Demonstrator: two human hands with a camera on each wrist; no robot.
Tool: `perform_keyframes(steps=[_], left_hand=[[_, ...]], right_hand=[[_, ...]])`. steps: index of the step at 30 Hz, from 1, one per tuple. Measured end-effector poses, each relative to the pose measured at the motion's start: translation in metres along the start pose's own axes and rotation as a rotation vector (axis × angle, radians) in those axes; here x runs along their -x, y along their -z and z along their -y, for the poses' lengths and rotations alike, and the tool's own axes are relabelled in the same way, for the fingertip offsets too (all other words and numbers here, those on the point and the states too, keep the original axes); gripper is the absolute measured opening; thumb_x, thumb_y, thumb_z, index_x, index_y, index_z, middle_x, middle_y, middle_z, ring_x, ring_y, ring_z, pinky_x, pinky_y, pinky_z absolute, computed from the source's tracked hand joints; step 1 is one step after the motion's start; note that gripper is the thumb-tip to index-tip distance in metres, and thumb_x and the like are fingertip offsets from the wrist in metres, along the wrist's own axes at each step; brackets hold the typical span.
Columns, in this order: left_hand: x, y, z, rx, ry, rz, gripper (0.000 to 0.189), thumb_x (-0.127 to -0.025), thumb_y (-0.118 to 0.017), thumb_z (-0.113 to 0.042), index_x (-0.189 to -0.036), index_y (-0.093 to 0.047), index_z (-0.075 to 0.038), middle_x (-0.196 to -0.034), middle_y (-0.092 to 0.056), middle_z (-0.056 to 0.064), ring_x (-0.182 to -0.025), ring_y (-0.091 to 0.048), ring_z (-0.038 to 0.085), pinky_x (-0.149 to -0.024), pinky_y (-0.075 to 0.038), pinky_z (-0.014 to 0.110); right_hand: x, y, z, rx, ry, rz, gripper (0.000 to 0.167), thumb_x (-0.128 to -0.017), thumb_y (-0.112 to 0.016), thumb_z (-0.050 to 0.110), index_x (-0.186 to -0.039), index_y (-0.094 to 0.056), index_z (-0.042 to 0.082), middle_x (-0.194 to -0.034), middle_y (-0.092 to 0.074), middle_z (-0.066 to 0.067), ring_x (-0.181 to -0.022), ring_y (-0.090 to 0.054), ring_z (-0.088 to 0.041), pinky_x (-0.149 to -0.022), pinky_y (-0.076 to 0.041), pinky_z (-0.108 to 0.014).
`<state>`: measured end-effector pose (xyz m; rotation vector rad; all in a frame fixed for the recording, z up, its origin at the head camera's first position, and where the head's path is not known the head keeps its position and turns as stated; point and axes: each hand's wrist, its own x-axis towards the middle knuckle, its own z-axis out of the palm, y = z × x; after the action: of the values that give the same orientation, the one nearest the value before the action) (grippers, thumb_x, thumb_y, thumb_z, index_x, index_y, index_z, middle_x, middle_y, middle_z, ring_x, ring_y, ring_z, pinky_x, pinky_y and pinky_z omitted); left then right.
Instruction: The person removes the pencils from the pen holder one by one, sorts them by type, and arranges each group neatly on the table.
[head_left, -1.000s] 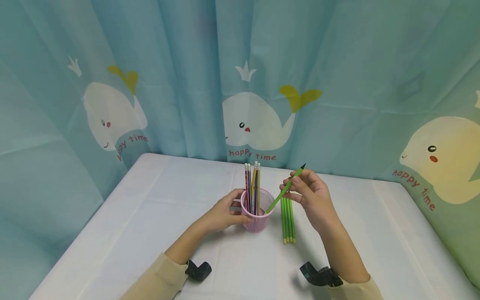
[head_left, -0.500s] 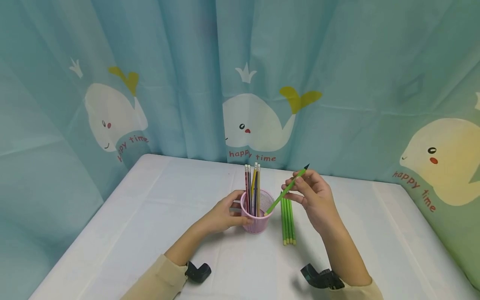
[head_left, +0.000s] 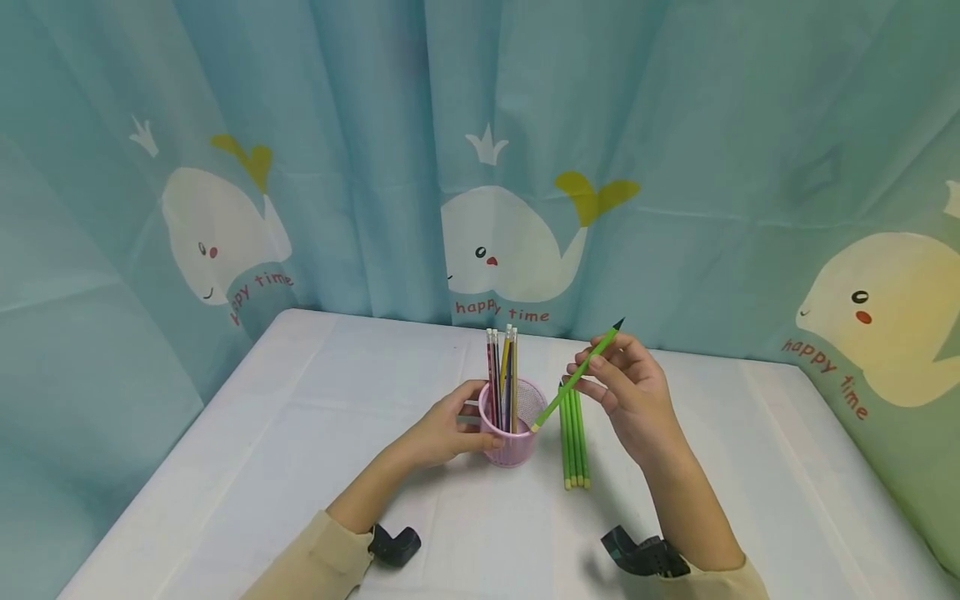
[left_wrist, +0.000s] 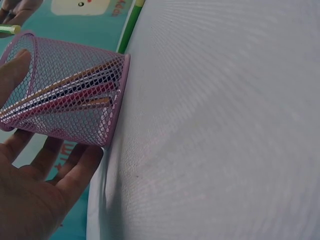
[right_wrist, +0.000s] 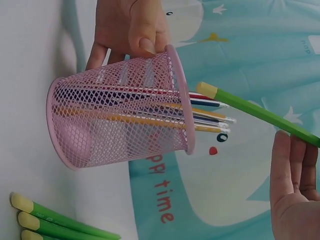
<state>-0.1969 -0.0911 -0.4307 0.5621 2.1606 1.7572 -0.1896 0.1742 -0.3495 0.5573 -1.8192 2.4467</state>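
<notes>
My left hand (head_left: 442, 429) holds a pink mesh pencil cup (head_left: 513, 450) by its left side, thumb in front and fingers behind. The cup stands upright on the table with several striped and yellow pencils (right_wrist: 125, 100) leaning inside, their white ends up. Between thumb and fingers, my right hand (head_left: 633, 400) pinches a green pencil (head_left: 577, 375), slanted with its dark tip up and right. Its pale yellow lower end is just above the cup's rim in the right wrist view. Several green pencils (head_left: 575, 442) lie side by side on the table, right of the cup.
A white cloth covers the table (head_left: 337, 400). Behind it and at both sides hangs a blue-green curtain (head_left: 375, 167) with printed whales. A black wrist mount (head_left: 396, 546) sits on the left wrist, and another dark mount (head_left: 641, 554) on the right.
The green pencil in my right hand has shifted a little up and to the right. My left hand keeps its hold on the cup; the lying pencils have not moved.
</notes>
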Motion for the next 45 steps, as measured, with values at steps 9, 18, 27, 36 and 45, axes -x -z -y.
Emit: perform_keyframes(steps=[9, 18, 27, 36, 45], left_hand=[[0.000, 0.000, 0.001, -0.006, 0.003, 0.002, 0.074, -0.083, -0.081, -0.013, -0.146, -0.041, -0.012, -0.138, -0.052, 0.014, -0.122, -0.057, 0.032, -0.099, -0.055, 0.039], [0.000, 0.000, 0.001, 0.011, 0.002, 0.006, 0.074, -0.083, -0.081, -0.011, -0.145, -0.042, -0.011, -0.136, -0.053, 0.015, -0.122, -0.058, 0.032, -0.099, -0.055, 0.040], [0.000, 0.001, -0.001, 0.012, -0.011, 0.005, 0.074, -0.083, -0.081, -0.011, -0.145, -0.042, -0.011, -0.136, -0.053, 0.015, -0.121, -0.058, 0.032, -0.098, -0.055, 0.039], [0.001, 0.000, -0.001, 0.016, -0.012, 0.005, 0.075, -0.083, -0.081, -0.009, -0.146, -0.041, -0.010, -0.137, -0.052, 0.015, -0.121, -0.057, 0.033, -0.099, -0.054, 0.040], [0.000, 0.000, 0.000, 0.009, -0.001, 0.001, 0.076, -0.083, -0.082, -0.011, -0.146, -0.041, -0.012, -0.138, -0.052, 0.014, -0.122, -0.057, 0.032, -0.099, -0.055, 0.039]], right_hand=[[0.000, 0.000, 0.000, -0.037, 0.026, 0.015, 0.018, -0.100, -0.050, -0.005, -0.113, -0.057, 0.005, -0.097, -0.064, -0.007, -0.089, -0.068, -0.023, -0.081, -0.062, -0.039], [0.000, 0.001, 0.001, -0.022, 0.000, -0.008, 0.019, -0.100, -0.052, -0.004, -0.113, -0.057, 0.009, -0.097, -0.063, -0.006, -0.089, -0.068, -0.020, -0.079, -0.062, -0.037], [-0.001, 0.005, 0.002, 0.001, -0.011, -0.034, 0.017, -0.100, -0.053, -0.002, -0.112, -0.058, 0.009, -0.096, -0.064, -0.005, -0.087, -0.068, -0.019, -0.078, -0.063, -0.036], [-0.001, 0.008, -0.001, 0.029, -0.051, -0.057, 0.011, -0.100, -0.056, 0.001, -0.109, -0.056, 0.008, -0.098, -0.060, -0.005, -0.087, -0.067, -0.017, -0.078, -0.063, -0.037], [-0.005, 0.017, -0.010, 0.074, -0.088, -0.096, 0.009, -0.099, -0.058, 0.003, -0.104, -0.057, 0.010, -0.095, -0.061, -0.002, -0.087, -0.066, -0.016, -0.077, -0.063, -0.034]])
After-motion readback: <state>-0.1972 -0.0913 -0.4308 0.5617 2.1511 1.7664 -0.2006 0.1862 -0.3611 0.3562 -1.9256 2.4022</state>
